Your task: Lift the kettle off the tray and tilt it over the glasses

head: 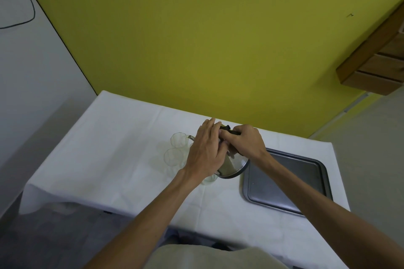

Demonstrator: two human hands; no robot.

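Right hand [247, 142] was curled round the black handle [227, 129] of a pot [235, 169] tilted on the white-covered counter [122, 129]; left hand [205, 148], fingers nearly straight, lay against the handle and the pot's upper side. Judged step: steadying or adjusting the handle; the next move would call for a firm two-handed hold. Clear glasses [178, 139] stood just beside the pot on the left, at risk of a knock. A metal tray [284, 183] lay to the right, near the counter's edge; open cloth remained far left.
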